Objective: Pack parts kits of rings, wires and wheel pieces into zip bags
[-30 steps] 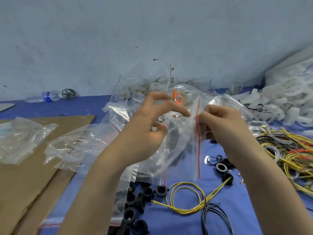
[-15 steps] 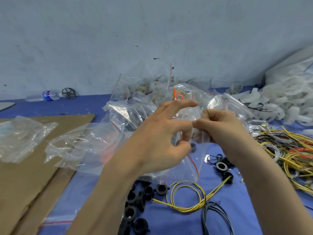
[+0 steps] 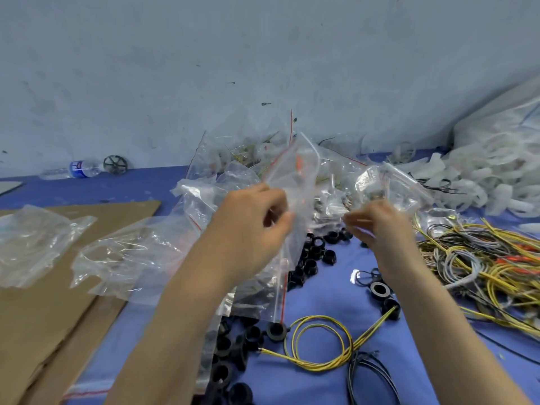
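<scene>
Two hands work above the desk (image 3: 321,296): the left hand (image 3: 254,229) pinches a clear zip bag (image 3: 295,182) that hangs just above the black rings (image 3: 309,258); the right hand (image 3: 380,226) is curled beside it, blurred, grip unclear. Judging by this, spread the bag's mouth wide with both thumbs before dropping parts in

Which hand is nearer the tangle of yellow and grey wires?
Right. The right hand hovers just left of the tangle of yellow and grey wires; the left hand, gripping a clear zip bag, is farther left.

The blue counter (image 3: 321,290) carries cardboard (image 3: 43,317), black rings (image 3: 314,254), a yellow wire loop (image 3: 318,317), tangled wires (image 3: 482,258) and a bottle (image 3: 76,169).
</scene>
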Demonstrator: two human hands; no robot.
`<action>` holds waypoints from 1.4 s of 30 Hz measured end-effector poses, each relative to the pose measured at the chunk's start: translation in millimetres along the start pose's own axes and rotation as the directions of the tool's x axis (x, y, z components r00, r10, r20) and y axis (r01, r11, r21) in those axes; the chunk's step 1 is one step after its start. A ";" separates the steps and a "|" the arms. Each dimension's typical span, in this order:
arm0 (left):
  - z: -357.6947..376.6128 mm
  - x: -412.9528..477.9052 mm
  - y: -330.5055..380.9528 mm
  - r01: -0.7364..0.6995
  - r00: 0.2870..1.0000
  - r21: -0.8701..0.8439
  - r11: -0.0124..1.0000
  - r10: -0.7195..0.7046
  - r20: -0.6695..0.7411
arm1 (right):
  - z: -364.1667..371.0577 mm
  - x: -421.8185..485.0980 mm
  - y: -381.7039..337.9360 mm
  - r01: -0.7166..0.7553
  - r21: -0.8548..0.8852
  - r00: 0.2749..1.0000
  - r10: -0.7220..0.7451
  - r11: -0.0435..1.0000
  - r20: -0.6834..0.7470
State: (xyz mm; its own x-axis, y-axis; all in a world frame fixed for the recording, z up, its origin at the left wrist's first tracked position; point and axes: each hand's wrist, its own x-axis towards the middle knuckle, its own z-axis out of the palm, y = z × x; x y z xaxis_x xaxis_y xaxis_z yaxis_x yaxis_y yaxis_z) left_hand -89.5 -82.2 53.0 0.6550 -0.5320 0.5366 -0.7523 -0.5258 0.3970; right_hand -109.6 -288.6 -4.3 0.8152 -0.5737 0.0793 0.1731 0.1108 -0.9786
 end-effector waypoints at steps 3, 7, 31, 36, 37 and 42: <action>-6.5 0.7 -7.9 0.026 0.996 -0.057 0.998 -0.031 -0.084 | 4.7 6.0 40.1 0.254 -0.723 0.965 -0.124 0.642 0.229; -7.2 0.2 -6.8 0.023 0.999 -0.128 0.992 -0.028 -0.036 | 9.5 9.3 74.8 0.382 -0.860 0.908 0.037 0.340 0.418; 14.6 -4.1 20.2 -0.210 0.955 -0.215 0.954 0.247 0.164 | 0.7 -63.2 -86.8 0.549 -0.428 0.805 -0.317 0.718 0.501; 10.5 -2.3 10.9 -0.179 0.973 -0.228 0.957 0.207 0.103 | -7.0 -61.7 -95.1 0.566 -0.407 0.819 -0.430 0.718 0.381; 9.2 -1.7 8.7 -0.164 0.978 -0.236 0.958 0.189 0.084 | -11.8 -61.9 -99.2 0.577 -0.372 0.814 -0.471 0.727 0.341; 5.1 1.5 -3.9 -0.037 0.997 -0.187 0.982 0.025 -0.067 | -30.4 -68.4 -105.1 0.519 -0.557 0.830 -0.225 0.648 0.511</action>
State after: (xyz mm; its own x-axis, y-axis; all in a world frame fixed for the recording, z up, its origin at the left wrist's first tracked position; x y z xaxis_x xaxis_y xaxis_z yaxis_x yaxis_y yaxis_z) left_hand -85.3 -84.4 48.4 0.6296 -0.4998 0.5949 -0.7763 -0.3725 0.5086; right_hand -200.4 -285.7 87.4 0.9197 -0.0861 0.3830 0.2275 -0.6782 -0.6988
